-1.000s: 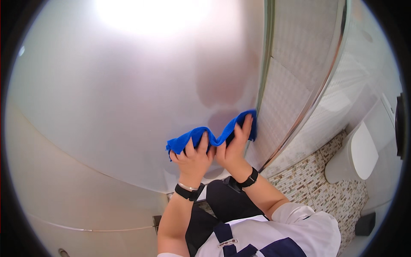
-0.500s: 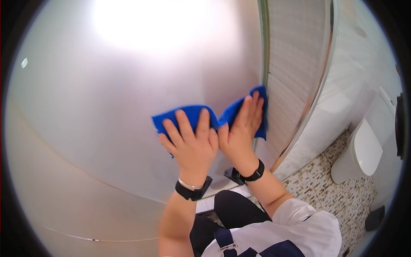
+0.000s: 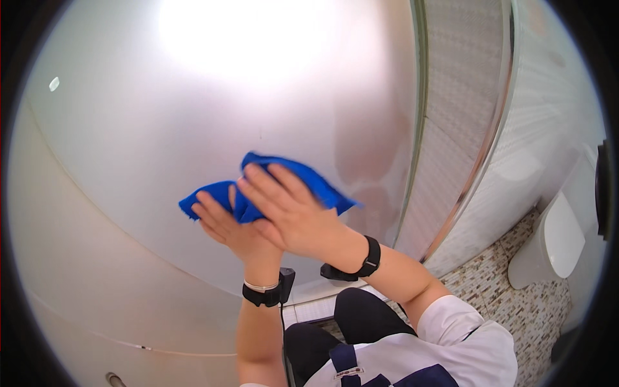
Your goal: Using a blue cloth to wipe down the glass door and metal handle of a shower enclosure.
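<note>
A blue cloth [image 3: 320, 188] lies against the smooth, shiny pale panel [image 3: 174, 135] in front of me, bunched in its middle. On the cloth's left part is my left hand [image 3: 242, 240], its fingers stretched out and spread. My right hand [image 3: 298, 220] presses flat on the larger right part, fingers extended and pointing up to the left. The right hand crosses partly over the left, hiding some of its thumb side. Both wrists wear black straps with small dark devices, and a thin bangle [image 3: 260, 286] circles the left wrist.
A greenish-edged panel border [image 3: 420, 109] and a ribbed pale surface [image 3: 461, 90] stand to the right. Farther right, a white toilet [image 3: 548, 248] sits on a mosaic-tiled floor [image 3: 493, 287]. My dark-trousered knees [image 3: 371, 316] are close below my hands.
Both hands have slid left with the cloth. The right hand moved farther, off the panel's right edge, and now overlaps the left. The view has shifted slightly.
</note>
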`<state>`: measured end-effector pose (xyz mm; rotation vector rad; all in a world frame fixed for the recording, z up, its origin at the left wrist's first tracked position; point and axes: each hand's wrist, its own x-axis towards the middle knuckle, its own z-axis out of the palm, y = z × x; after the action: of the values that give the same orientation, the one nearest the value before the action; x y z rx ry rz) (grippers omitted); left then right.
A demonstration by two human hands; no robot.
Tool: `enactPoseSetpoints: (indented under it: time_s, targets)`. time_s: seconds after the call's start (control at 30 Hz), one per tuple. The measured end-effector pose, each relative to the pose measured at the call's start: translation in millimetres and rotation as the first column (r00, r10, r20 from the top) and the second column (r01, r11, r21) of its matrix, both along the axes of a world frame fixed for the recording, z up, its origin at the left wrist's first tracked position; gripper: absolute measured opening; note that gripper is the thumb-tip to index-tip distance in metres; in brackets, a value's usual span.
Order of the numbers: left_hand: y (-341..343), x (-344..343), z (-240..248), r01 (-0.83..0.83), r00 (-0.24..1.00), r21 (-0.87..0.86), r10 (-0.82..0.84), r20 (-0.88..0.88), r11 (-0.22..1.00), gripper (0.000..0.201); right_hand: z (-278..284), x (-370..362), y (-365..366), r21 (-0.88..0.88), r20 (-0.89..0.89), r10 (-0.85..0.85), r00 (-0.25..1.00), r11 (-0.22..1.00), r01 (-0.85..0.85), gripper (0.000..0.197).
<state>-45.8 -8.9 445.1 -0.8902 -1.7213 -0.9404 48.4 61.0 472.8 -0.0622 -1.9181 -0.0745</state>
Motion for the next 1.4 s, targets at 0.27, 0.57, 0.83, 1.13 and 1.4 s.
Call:
enactPoseSetpoints:
  time_s: [0.27,0.57,0.83,1.13,1.4]
  targets:
    - [8.4,7.2,24.1,-0.025,0.995,0.059,0.031,-0.09,0.998,0.059,2.1,21.1,15.3,-0.148,-0.158,-0.055,0.986,0.988,0.031,0.064]
    - [33.5,36.5,21.0,0.007,0.992,-0.119,-0.023,-0.126,0.993,0.057,11.6,32.2,21.6,-0.139,-0.18,-0.145,0.973,0.983,0.121,0.063]
    - [32.5,32.2,-0.6,-0.075,0.97,-0.169,0.032,-0.242,0.983,0.061,17.1,37.6,40.6,-0.249,-0.41,-0.31,0.858,0.943,0.222,0.053]
    - [30.7,36.4,-2.6,-0.086,0.978,-0.161,0.052,-0.203,0.983,0.062,17.5,43.5,29.3,-0.205,-0.287,-0.271,0.919,0.954,0.217,0.059]
    - [37.3,35.7,-11.1,-0.06,0.983,-0.1,0.041,-0.179,0.993,0.047,2.2,42.2,21.6,-0.11,-0.238,-0.266,0.934,0.963,0.246,0.061]
